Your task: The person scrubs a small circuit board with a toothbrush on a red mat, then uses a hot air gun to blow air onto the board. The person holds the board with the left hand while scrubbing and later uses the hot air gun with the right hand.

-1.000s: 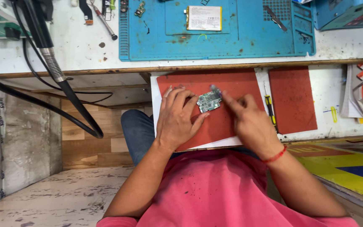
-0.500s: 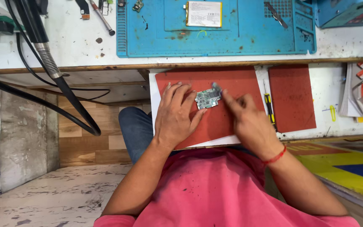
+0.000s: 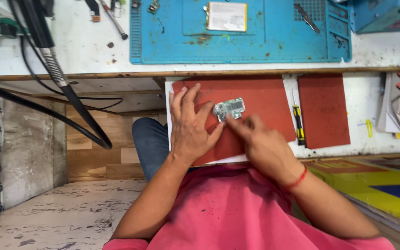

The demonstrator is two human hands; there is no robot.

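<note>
Red matting [image 3: 260,99] carries the small green circuit board [image 3: 229,109], which lies flat just ahead of both hands, touching the fingertips of each. We note the left hand [image 3: 190,127] spread flat, fingers apart, its fingertips pinning the board's near-left edge; the right hand [image 3: 260,143] is loosely curled, forefinger extended onto the board's near-right corner, gripping nothing. We judge steady downward pressure from the left and light, short strokes from the right would keep the board from skating. Beyond the fingertips the workbench edge [image 3: 209,73] stands near, limiting forward travel. To the right of the right hand, a yellow-and-black screwdriver [image 3: 298,126] lies near; bare mat between gives modest working room. The mat's left edge sits just beside the left hand.
</note>
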